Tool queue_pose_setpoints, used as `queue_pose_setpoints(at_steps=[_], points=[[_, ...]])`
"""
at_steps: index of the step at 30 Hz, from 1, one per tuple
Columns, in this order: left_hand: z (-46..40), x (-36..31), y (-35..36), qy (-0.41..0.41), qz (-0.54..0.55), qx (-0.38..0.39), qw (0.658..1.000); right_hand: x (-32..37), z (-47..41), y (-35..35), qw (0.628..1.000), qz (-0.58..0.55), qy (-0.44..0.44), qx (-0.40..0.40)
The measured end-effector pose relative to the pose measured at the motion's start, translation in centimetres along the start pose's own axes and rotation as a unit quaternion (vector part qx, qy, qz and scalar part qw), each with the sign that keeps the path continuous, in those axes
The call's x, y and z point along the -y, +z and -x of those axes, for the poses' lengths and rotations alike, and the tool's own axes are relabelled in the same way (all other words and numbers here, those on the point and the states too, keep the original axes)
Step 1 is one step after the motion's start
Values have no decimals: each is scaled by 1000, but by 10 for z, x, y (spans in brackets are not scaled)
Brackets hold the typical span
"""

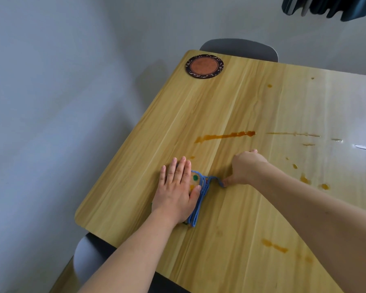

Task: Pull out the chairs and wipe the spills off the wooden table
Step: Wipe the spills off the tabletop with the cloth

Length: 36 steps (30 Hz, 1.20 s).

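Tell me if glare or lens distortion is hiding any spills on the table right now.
Head view: window glare whitens the table's far right side, washing out thin streaks there; the long orange spill stays clear. Wide-angle bending curves the table edges. The left hand casts little shadow.

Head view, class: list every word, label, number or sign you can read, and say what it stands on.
None can be read.
Coaster: a leaf-pattern rim only, no letters.
Cloth: coloured dots, no text.
Table: wood grain and spills only.
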<state>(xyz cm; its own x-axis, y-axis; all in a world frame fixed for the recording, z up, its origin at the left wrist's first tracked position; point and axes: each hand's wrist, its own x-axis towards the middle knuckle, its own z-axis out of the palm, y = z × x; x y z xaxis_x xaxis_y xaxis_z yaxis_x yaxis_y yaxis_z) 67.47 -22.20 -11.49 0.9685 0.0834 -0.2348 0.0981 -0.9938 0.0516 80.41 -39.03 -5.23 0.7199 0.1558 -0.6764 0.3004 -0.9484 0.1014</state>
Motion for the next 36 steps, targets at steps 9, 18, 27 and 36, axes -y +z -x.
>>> queue_pose_setpoints(at_steps=[9, 18, 27, 36], points=[[-44, -9, -13, 6, 17, -5, 1000, 2, -3, -15, 998, 48, -15, 30], [-84, -19, -22, 20, 14, -7, 1000, 0, -3, -21, 998, 53, -17, 40], [-127, -31, -26, 18, 19, -19, 999, -20, -24, -64, 990, 91, -88, 68], [-166, -43, -33, 11, 6, -31, 999, -103, -103, -123, 972, -115, -13, -206]])
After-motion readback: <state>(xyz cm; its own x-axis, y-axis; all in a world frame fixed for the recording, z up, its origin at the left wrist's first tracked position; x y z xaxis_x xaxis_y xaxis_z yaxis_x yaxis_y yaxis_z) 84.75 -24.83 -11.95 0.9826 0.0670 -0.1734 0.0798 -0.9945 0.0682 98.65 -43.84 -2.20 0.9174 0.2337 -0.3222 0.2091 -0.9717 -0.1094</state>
